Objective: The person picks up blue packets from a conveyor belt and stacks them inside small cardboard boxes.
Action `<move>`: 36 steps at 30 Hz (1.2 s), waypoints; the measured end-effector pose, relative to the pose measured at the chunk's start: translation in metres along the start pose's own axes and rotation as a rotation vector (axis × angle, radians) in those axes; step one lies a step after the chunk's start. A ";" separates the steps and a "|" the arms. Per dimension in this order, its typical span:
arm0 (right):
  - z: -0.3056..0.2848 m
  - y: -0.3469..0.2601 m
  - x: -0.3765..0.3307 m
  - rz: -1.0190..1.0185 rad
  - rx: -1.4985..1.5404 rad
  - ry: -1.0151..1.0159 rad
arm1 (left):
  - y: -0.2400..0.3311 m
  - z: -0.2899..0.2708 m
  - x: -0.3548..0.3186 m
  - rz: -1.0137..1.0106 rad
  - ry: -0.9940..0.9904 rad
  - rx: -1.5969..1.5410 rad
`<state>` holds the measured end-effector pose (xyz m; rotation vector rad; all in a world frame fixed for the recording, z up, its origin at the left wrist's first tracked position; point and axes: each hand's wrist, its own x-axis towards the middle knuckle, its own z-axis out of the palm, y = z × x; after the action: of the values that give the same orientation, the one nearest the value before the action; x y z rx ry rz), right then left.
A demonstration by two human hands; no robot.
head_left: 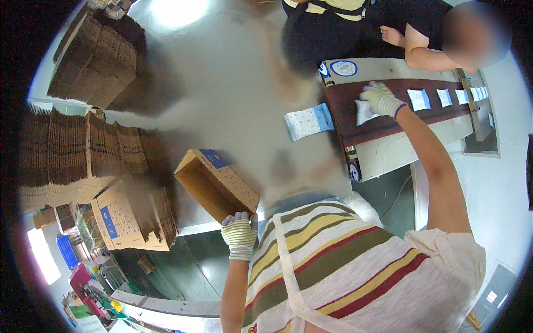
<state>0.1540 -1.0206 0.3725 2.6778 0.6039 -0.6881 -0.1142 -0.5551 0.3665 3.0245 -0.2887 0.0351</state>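
My left hand (240, 236), in a striped knit glove, grips the near edge of an open cardboard box (236, 186). The box is tilted on the metal table, and its visible inside is bare brown cardboard. My right hand (383, 100), gloved alike, is stretched out over the dark conveyor belt (347, 97), its fingers closed round a white packet (365, 113). That packet is partly hidden by the hand and slightly blurred. Just off the belt's end, a white and blue packet (308, 122) lies on the metal table (222, 100).
Several more packets (418, 100) sit in a row along the belt. Across the conveyor, a person (425, 47) in dark clothing leans an arm by it. Stacks of flattened cardboard (83, 147) stand at left, beside a printed carton (130, 216). Machinery (91, 286) is at lower left.
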 end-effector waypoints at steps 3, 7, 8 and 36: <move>-0.004 -0.047 0.035 -0.255 0.329 0.159 | 0.000 0.000 0.003 0.010 0.025 0.009; -0.021 -0.122 0.078 -0.227 0.294 0.131 | -0.001 0.002 0.003 -0.007 0.013 -0.009; -0.003 -0.123 0.093 -0.212 0.387 0.049 | 0.000 0.000 0.005 -0.001 0.026 -0.019; -0.073 -0.342 -0.022 -0.882 1.657 0.196 | 0.021 0.014 -0.007 -0.028 -0.202 0.007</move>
<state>0.0039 -0.7040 0.3805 3.8054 2.0298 -1.7191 -0.1244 -0.5759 0.3544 3.0409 -0.2622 -0.2741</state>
